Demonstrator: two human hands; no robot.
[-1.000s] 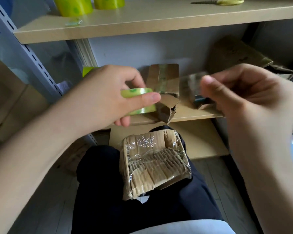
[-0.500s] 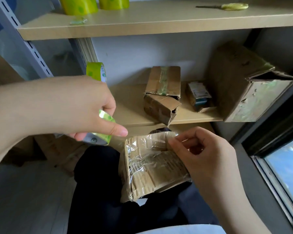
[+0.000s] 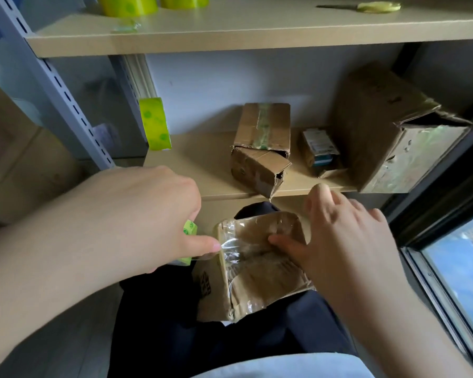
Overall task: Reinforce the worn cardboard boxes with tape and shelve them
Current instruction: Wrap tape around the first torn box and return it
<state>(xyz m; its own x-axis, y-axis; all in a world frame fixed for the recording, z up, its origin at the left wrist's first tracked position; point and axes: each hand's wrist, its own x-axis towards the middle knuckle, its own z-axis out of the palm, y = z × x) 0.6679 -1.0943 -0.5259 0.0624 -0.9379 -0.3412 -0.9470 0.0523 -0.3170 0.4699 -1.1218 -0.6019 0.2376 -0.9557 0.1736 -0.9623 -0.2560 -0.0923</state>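
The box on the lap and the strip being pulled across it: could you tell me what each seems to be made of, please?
The box looks like brown corrugated cardboard, matte and creased, with ribbed fluting showing where the face is worn. The strip seems to be thin clear plastic tape: glossy, wrinkled, catching highlights, with the cardboard visible through it.

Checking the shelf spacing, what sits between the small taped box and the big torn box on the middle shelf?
In the head view, a small printed carton stands between the small taped box and the big torn box.
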